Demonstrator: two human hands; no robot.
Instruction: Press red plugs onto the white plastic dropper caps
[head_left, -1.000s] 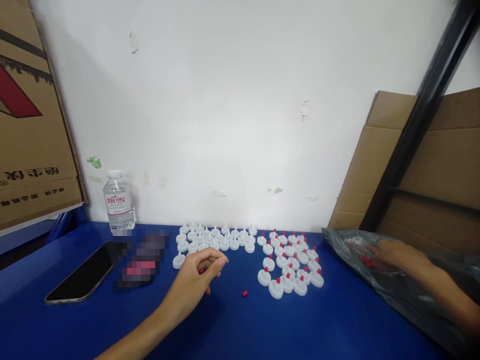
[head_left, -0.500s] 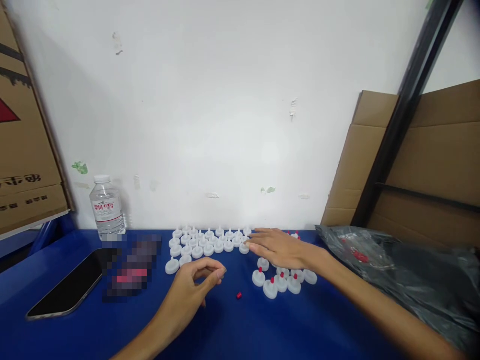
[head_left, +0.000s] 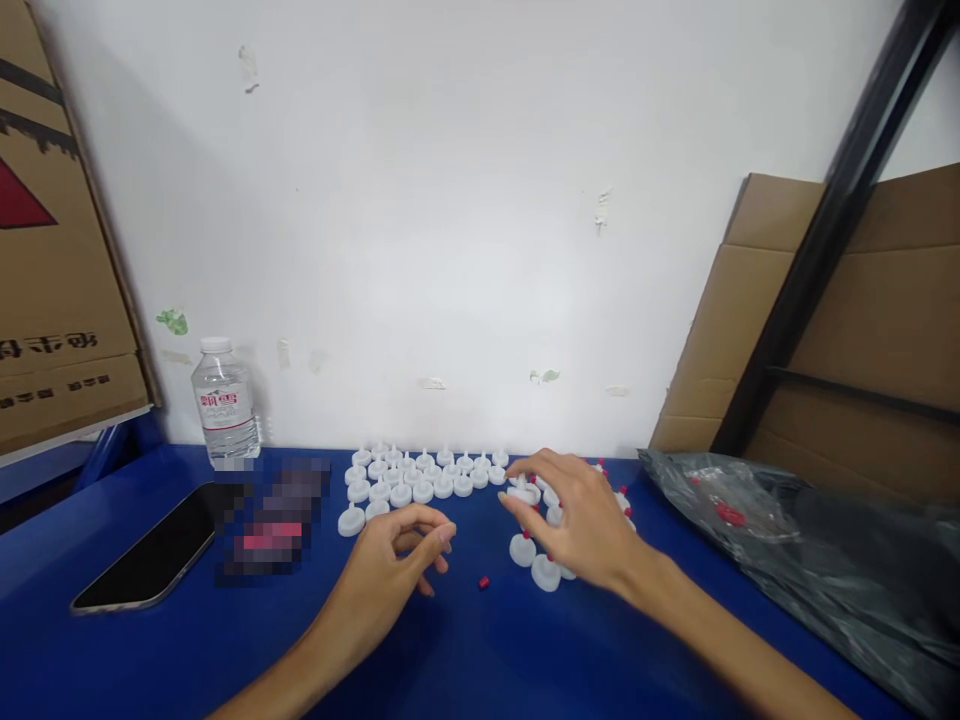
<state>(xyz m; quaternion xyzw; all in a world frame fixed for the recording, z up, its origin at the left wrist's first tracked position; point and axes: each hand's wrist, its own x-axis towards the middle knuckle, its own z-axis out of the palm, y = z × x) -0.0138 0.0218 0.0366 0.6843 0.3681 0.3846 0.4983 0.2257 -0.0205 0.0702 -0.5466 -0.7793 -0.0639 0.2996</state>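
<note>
From my end I see one loose red tip cap (head_left: pixel 484 583) lying on the blue table (head_left: pixel 510 665), between both hands. The left hand (head_left: pixel 401 560) is curled, thumb against fingers; I cannot tell whether it holds anything. The right hand (head_left: pixel 577 515) grips a white nozzle lid (head_left: pixel 523 494) by thumb and fingers, partly hiding the red-tipped lids (head_left: pixel 546 574). Farther back, bare nozzle lids (head_left: pixel 422 491) stand grouped near the wall (head_left: pixel 450 250).

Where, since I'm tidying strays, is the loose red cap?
In the head view, the loose red cap lies at lower centre, right of the left hand and left of red-tipped white lids.
</note>
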